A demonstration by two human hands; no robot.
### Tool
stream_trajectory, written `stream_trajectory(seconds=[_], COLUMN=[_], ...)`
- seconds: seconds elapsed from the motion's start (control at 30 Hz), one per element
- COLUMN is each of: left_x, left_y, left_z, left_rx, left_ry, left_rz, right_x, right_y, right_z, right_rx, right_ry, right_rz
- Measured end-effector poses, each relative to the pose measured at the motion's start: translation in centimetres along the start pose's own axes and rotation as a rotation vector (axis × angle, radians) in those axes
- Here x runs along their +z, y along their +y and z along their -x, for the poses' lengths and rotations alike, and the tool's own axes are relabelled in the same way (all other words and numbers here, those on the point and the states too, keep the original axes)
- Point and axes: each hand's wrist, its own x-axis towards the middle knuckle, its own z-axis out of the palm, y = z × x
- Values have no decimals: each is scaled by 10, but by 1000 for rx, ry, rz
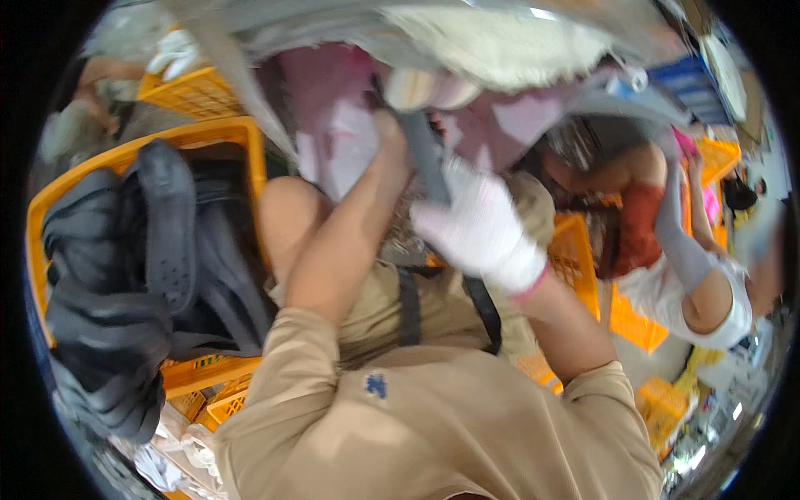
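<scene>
A long dark grey piece, seen edge-on and apparently a shoe sole (424,157), slants between my hands in front of the machine. My right hand (479,221), in a white knit glove with a pink cuff, closes around its lower end. At the upper end is my bare left hand (387,129), closed against the piece; its fingers are blurred and partly hidden. To my left, an orange crate (257,158) is heaped with similar dark grey shoe soles (169,225), one showing small holes.
A grey machine edge with a fluffy cream pad (508,48) spans the top. Pink-stained sheeting (329,108) hangs below it. On the right, a co-worker's grey sleeve (671,221) and orange crates (575,254) are close by. Another orange crate (196,93) stands at far left.
</scene>
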Motion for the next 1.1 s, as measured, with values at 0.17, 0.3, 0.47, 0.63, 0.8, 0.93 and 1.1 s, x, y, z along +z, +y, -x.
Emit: stream_trajectory(seconds=[0.17, 0.3, 0.47, 0.63, 0.8, 0.93, 1.1], left_x=[23, -6, -98, -101, -3, 31, 21], left_y=[3, 50, 212, 204, 72, -9, -60], left_z=[50, 166, 226, 255, 306, 266, 140], left_rx=[-138, 919, 1035, 582, 996, 834, 964], left_ry=[26, 70, 1444, 967, 65, -461, 278], left_rz=[-36, -1408, -2274, -2463, -2409, -2349, -1500], right_x=[-17, -26, -41, -30, 15, -21, -62], right_y=[8, 107, 217, 161, 82, 80, 92], right_z=[22, 157, 232, 176, 158, 137, 140], right_rx=[-25, 311, 703, 206, 180, 359, 632], right_ry=[-178, 159, -192, 280, 34, 32, 654], right_rz=[123, 81, 609, 222, -844, -1055, -819])
